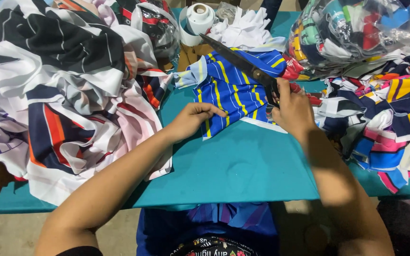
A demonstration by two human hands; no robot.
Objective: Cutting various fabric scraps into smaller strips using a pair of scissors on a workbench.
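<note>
Fabric heap [62, 90], tape roll [196, 19], scrap bag [352, 28]

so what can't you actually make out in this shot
- Head view: right hand covers the scissors handles.
- Head view: clear bag wrinkles blur its contents.
- Head view: left hand fingertips tuck under the blue striped cloth.
- Fabric pile runs off the left edge.
</note>
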